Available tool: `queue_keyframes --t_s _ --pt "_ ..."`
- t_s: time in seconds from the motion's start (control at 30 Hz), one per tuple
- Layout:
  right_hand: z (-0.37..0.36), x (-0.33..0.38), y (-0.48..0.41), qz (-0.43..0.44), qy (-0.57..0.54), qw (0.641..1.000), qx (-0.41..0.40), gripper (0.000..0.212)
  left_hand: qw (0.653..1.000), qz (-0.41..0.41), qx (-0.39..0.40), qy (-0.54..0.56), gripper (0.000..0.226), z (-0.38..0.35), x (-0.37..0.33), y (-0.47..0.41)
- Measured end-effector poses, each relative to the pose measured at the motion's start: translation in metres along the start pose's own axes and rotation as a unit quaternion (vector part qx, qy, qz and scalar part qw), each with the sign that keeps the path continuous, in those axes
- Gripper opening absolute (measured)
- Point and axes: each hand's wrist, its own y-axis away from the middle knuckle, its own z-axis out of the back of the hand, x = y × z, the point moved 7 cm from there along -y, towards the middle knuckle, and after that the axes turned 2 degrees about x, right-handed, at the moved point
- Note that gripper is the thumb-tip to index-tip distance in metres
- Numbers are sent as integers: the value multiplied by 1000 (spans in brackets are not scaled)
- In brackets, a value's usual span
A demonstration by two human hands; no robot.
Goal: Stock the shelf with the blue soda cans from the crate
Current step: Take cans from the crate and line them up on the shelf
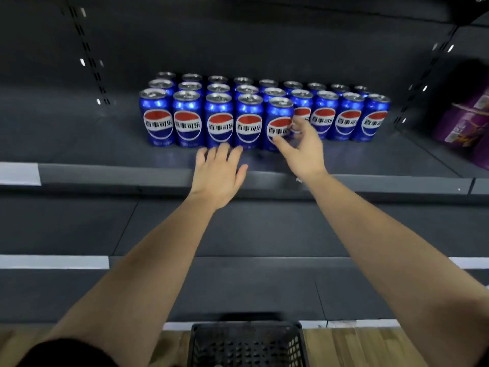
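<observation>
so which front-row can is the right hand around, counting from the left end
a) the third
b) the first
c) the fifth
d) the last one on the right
c: the right hand curls round the fifth can, with its thumb on the label, while the left hand is open and holds nothing.

Blue soda cans [219, 120] upright (three rows deep) on shelf [79, 147], black crate [246, 345] below
</observation>
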Motion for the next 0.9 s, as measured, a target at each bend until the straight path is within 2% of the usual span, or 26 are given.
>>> queue_keyframes --t_s 0.1,0.23,0.33,0.47,0.63,0.8,0.9 --pt "11 8 30 34 -26 998 -38 40 999 -19 -28 32 57 6 -1 27" --pt "7 3 72 39 -63 997 -9 24 998 5 -45 52 53 8 -1 68" --pt "-1 -9 104 51 -62 997 21 20 997 8 -42 57 51 0 -5 100" --pt "-16 -43 146 28 -35 995 85 20 999 16 -5 50 50 -23 -15 141" --pt "-39 -113 214 -26 18 979 202 29 995 47 79 42 51 -64 -28 202" --pt "-66 -187 290 -86 68 945 309 44 988 68 131 34 51 -120 -38 275" --pt "-90 -235 340 -120 102 911 381 51 979 89 178 33 52 -164 -38 323"
